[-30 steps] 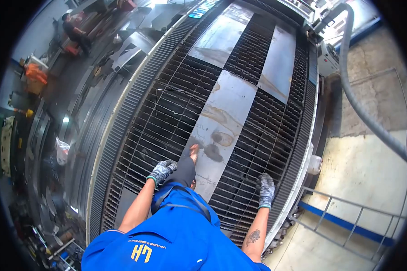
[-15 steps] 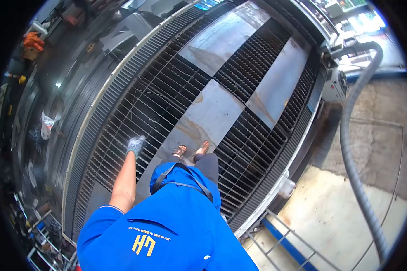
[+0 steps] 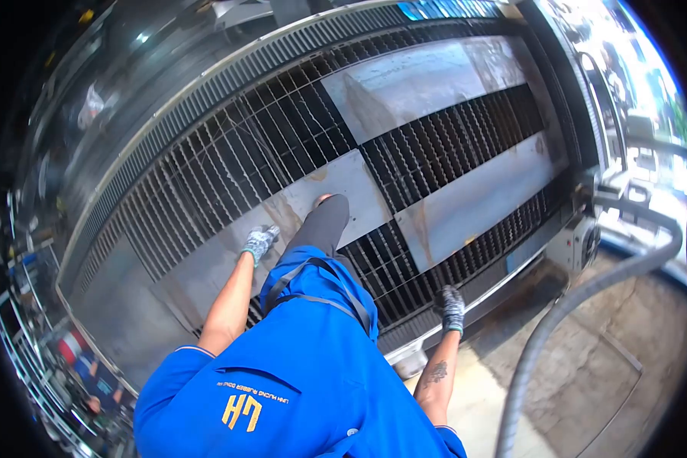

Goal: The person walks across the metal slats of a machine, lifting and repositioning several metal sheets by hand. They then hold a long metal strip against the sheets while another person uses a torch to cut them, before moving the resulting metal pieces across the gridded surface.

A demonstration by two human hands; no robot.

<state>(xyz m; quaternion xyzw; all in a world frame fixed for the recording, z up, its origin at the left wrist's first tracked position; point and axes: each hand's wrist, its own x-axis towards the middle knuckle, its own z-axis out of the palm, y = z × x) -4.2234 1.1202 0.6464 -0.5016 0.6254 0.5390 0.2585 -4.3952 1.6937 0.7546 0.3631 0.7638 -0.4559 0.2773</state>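
Note:
My left hand (image 3: pixel 261 243), in a grey knitted glove, hangs over a flat metal sheet (image 3: pixel 355 179) with its fingers loosely apart and nothing in them. One of my feet (image 3: pixel 323 200) shows on that sheet, partly behind my dark trouser leg. On the right, my right hand (image 3: pixel 451 309), gloved too, is beside the slatted bed's near edge, fingers stretched and holding nothing visible. Under the sheet runs a bed of toothed metal slats (image 3: pixel 198 175) with dark gaps between them.
More metal sheets (image 3: pixel 412 80) lie farther along the bed, another (image 3: pixel 473 202) to the right. A thick grey hose (image 3: pixel 542 328) curves over the concrete floor (image 3: pixel 611 374) beside a control box (image 3: pixel 572 246). Metal frames (image 3: pixel 34 359) stand at lower left.
My body has turned and the view has swung round. My left hand has moved from over the slats to over the sheet. My right hand has come into view.

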